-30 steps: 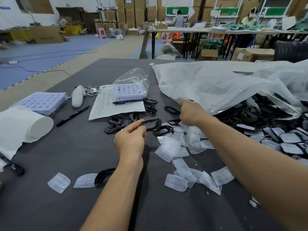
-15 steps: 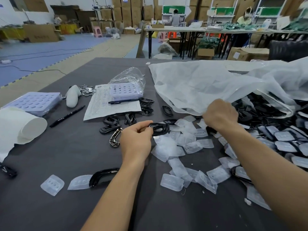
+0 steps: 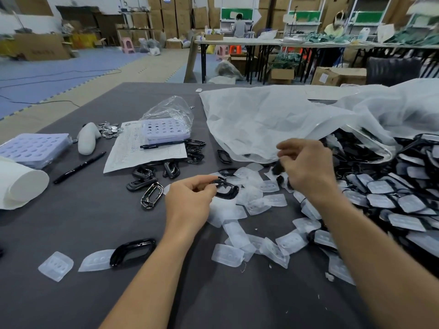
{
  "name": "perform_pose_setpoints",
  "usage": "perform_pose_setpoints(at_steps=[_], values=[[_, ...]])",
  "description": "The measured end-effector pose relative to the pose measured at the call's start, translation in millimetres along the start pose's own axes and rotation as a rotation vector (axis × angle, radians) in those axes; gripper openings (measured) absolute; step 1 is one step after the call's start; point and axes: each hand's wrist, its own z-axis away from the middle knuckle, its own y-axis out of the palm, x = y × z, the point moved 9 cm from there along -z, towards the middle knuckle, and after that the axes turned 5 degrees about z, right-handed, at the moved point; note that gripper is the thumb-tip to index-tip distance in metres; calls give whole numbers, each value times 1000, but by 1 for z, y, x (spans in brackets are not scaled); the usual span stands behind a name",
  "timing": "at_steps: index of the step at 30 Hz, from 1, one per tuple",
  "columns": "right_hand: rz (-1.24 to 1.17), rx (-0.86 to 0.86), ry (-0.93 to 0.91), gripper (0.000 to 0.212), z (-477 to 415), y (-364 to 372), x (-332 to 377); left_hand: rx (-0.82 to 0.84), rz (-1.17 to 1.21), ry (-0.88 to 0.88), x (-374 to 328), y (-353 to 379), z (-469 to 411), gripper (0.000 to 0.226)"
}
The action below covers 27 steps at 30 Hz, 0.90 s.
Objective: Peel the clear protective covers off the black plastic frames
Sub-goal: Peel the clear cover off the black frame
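My left hand (image 3: pixel 190 200) pinches a bare black frame (image 3: pixel 226 189) just above the table's middle. To its right, my right hand (image 3: pixel 306 169) is raised with curled fingers around a dark frame piece (image 3: pixel 276 169), blurred and mostly hidden. Peeled clear covers (image 3: pixel 251 203) lie scattered between and below my hands. A heap of covered frames (image 3: pixel 403 200) spills from the bag at the right. Several bare frames (image 3: pixel 142 181) lie near the paper, and one more bare frame (image 3: pixel 133 251) rests at the lower left beside two loose covers (image 3: pixel 96 260).
A big white plastic bag (image 3: pixel 273 119) drapes over the far right of the table. A paper sheet (image 3: pixel 133 150) carries a pen and a lilac tray (image 3: pixel 166 129). Another lilac tray (image 3: pixel 33 148), a white roll (image 3: pixel 21 186), a black marker (image 3: pixel 79 167) and coins (image 3: pixel 110 130) lie at the left.
My right hand left the middle of the table, reached into the frame heap at the right, and now lifts back with a dark piece. My left hand kept its frame and barely shifted.
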Motion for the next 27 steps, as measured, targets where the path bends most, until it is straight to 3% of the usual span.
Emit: perform_pose_setpoints(at_steps=[3, 8, 12, 15, 20, 23, 27], values=[[-555, 26, 224, 30, 40, 26, -10, 82, 128, -28, -5, 8, 2, 26], [-1041, 127, 503, 24, 77, 67, -15, 174, 358, -130, -2, 19, 7, 15], [-1164, 301, 491, 21, 90, 81, 5, 173, 391, -130, -3, 25, 11, 12], [-1107, 415, 421, 21, 99, 85, 18, 112, 400, -98, -5, 21, 10, 8], [-799, 374, 325, 21, 95, 77, 18, 17, 334, -56, -7, 13, 9, 12], [-841, 384, 396, 15, 95, 77, 12, -10, 307, -30, -9, 10, 9, 18], [-1021, 243, 531, 14, 92, 72, -2, -4, 396, -113, -2, 12, 8, 12]])
